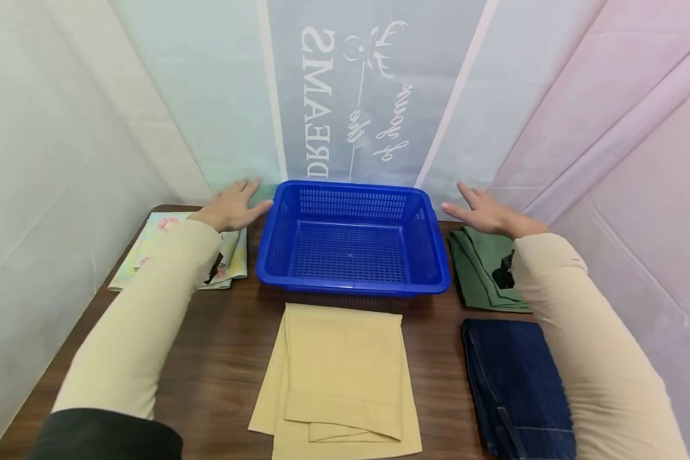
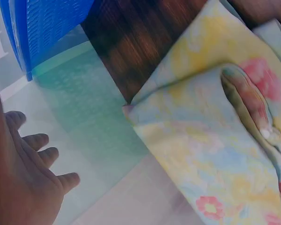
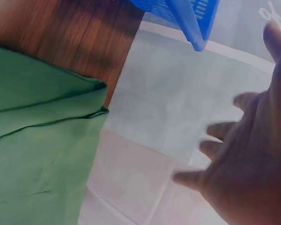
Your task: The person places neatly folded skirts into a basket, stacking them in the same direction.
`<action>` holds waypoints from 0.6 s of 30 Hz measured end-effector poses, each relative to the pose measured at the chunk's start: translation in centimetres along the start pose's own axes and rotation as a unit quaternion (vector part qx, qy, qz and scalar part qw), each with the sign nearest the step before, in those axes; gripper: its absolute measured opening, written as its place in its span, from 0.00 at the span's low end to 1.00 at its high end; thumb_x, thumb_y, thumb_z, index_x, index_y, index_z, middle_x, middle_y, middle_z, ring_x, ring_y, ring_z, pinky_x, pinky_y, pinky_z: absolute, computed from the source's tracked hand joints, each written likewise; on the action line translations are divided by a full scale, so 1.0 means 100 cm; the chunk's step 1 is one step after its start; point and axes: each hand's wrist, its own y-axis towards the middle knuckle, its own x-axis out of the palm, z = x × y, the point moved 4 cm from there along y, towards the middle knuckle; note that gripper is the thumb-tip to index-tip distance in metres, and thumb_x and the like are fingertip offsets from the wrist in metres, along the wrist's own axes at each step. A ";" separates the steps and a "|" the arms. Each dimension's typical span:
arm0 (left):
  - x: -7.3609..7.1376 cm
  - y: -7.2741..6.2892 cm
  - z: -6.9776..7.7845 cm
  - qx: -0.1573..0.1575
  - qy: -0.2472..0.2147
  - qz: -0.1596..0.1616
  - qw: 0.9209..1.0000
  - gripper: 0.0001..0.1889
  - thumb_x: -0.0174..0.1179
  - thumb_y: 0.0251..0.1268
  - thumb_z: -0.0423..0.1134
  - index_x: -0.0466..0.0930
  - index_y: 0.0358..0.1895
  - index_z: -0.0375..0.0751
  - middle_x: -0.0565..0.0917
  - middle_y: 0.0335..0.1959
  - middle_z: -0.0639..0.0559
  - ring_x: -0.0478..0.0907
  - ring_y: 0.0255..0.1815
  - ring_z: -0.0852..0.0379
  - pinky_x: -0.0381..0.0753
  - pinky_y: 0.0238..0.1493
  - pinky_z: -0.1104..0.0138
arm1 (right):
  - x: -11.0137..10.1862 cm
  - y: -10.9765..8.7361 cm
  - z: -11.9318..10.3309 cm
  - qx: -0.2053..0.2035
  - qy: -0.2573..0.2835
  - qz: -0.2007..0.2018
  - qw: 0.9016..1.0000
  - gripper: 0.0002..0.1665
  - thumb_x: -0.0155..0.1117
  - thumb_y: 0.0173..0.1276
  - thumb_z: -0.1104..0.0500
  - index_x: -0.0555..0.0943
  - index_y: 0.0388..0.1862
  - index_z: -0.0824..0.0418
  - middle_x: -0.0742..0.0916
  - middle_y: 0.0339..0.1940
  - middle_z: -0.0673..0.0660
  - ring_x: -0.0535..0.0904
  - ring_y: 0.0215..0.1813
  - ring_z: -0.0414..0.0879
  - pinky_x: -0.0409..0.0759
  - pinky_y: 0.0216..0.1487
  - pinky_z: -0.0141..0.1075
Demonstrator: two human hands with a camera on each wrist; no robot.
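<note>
A blue plastic basket (image 1: 351, 289) with slotted walls stands at the back middle of the wooden table. My left hand (image 1: 232, 207) is spread beside its left wall, thumb close to the rim, above a folded floral cloth (image 1: 238, 255). On the other side my right hand (image 1: 483, 211) is held with straight, spread fingers, thumb pointing at the basket's right rim, over a folded green cloth (image 1: 477, 268). Both wrist views show the fingers apart and nothing in either palm. In front of the basket lies a folded pale yellow garment (image 1: 345, 358).
Folded dark blue jeans (image 1: 517, 383) lie at the front right, partly under the right forearm. A printed curtain (image 1: 374, 96) with lettering hangs right behind the table's back edge. White cloth (image 1: 29, 160) hangs along the left side. Brown wood (image 1: 207, 370) shows left of the yellow garment.
</note>
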 end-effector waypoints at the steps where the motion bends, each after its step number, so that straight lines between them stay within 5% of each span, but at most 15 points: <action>1: -0.001 -0.002 -0.002 0.005 -0.001 0.001 1.000 0.44 0.33 0.80 0.65 0.37 0.83 0.35 0.41 0.81 0.26 0.38 0.81 0.31 0.40 0.77 0.36 | 0.001 -0.004 0.001 -0.007 0.014 -0.008 1.000 0.59 0.37 0.77 0.26 0.32 0.83 0.65 0.40 0.81 0.76 0.33 0.80 0.74 0.40 0.73 0.73; 7: -0.006 -0.021 -0.008 0.054 -0.031 0.013 0.998 0.39 0.42 0.83 0.53 0.45 0.78 0.22 0.50 0.77 0.22 0.46 0.79 0.27 0.48 0.77 0.40 | 0.009 -0.029 0.002 -0.015 0.063 -0.054 0.996 0.54 0.37 0.81 0.31 0.33 0.83 0.66 0.41 0.82 0.73 0.36 0.80 0.73 0.42 0.74 0.71; 12: -0.005 -0.050 -0.005 0.099 -0.042 0.010 0.994 0.33 0.54 0.79 0.44 0.61 0.70 0.16 0.66 0.69 0.20 0.61 0.72 0.24 0.60 0.72 0.37 | 0.018 -0.053 0.002 -0.004 0.081 -0.094 0.992 0.51 0.39 0.82 0.35 0.35 0.84 0.66 0.45 0.82 0.75 0.40 0.80 0.74 0.49 0.73 0.71; 18: 0.004 -0.092 -0.001 0.070 -0.090 -0.017 0.993 0.32 0.54 0.79 0.48 0.65 0.72 0.24 0.69 0.70 0.25 0.69 0.67 0.25 0.70 0.65 0.36 | 0.025 -0.082 0.005 0.013 0.114 -0.134 0.984 0.55 0.53 0.80 0.42 0.34 0.82 0.71 0.48 0.80 0.78 0.49 0.78 0.75 0.63 0.70 0.67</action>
